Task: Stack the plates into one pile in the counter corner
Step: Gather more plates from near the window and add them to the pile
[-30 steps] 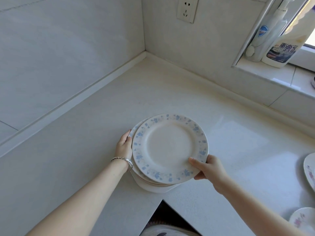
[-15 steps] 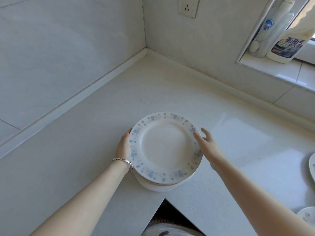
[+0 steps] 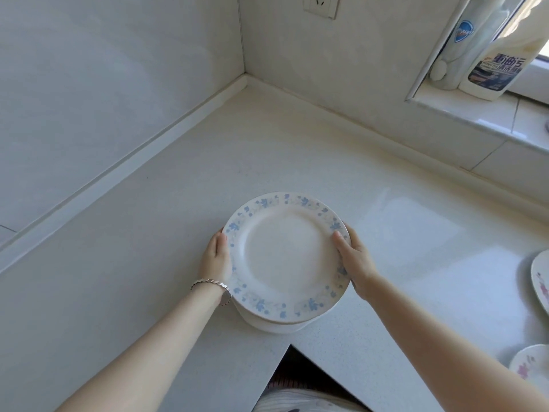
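Note:
A pile of white plates sits on the counter (image 3: 178, 233) near its inner front edge, some way short of the wall corner. The top plate (image 3: 285, 257) has a blue flower rim, and plain white plates show under it at the front. My left hand (image 3: 216, 257), with a silver bracelet at the wrist, holds the pile's left edge. My right hand (image 3: 353, 260) grips the right edge, thumb on the top plate's rim, fingers wrapped around the side.
Two more plates with pink flowers lie at the right edge, one (image 3: 540, 281) higher and one (image 3: 531, 364) lower. Two cleaning bottles (image 3: 499, 55) stand on the window ledge at the top right. A wall socket (image 3: 320, 4) sits above the corner.
My right hand has moved from the near rim round to the pile's right side and taken hold there. The top plate now lies squarely over the plates below. My left hand stays at the left edge.

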`<state>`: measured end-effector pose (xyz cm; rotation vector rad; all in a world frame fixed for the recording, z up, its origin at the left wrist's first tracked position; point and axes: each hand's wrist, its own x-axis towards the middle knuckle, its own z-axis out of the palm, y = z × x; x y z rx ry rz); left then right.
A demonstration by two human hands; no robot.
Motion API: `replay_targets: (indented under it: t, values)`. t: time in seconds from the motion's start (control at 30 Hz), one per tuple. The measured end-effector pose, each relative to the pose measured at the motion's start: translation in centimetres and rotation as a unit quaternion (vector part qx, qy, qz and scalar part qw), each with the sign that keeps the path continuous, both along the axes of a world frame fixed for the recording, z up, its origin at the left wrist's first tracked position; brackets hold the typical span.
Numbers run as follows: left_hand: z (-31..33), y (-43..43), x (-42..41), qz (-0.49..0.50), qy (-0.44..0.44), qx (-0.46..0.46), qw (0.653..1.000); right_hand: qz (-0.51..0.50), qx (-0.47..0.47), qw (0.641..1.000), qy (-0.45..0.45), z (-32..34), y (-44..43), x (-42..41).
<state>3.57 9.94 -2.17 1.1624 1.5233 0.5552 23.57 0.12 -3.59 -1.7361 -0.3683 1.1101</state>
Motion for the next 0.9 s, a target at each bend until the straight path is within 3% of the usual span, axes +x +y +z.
replay_targets:
  t: [0.1, 0.2, 0.3, 0.37, 0.5, 0.57, 0.73, 0.83, 0.9]
  values:
    - [0.0, 0.7, -0.2, -0.09, 0.157, 0.065, 0.981, 0.008, -0.01, 0.999, -0.029, 0.1, 0.1, 0.0]
    - [0.6, 1.5, 0.1, -0.166, 0.24, 0.177, 0.94, 0.01, -0.021, 0.998, -0.06, 0.5, -0.1, 0.1]
    - [1.9, 1.9, 2.3, -0.254, 0.216, 0.344, 0.878, -0.01, -0.049, 0.994, -0.093, 1.0, -1.4, 0.8]
    - [3.0, 1.5, 5.0, -0.305, 0.164, 0.379, 0.858, -0.028, -0.081, 0.99, -0.116, 1.4, -3.0, 1.8]
    - [5.0, -1.6, 11.4, -0.462, 0.117, 0.246, 0.844, -0.04, -0.119, 0.99, -0.06, 3.1, -8.4, 4.6]
    - [5.5, -4.1, 14.7, -0.548, 0.146, 0.184, 0.803, -0.046, -0.131, 0.99, -0.035, 3.8, -12.0, 6.5]
    - [4.5, -11.8, 22.1, -0.648, 0.187, 0.164, 0.72, -0.084, -0.173, 0.979, -0.073, 4.3, -22.0, 11.7]
    - [3.1, -17.1, 26.8, -0.668, 0.177, 0.122, 0.712, -0.13, -0.193, 0.969, -0.085, 3.9, -28.8, 15.2]
    - [2.1, -20.7, 29.7, -0.663, 0.158, 0.092, 0.726, -0.17, -0.211, 0.958, -0.093, 2.9, -33.4, 18.1]
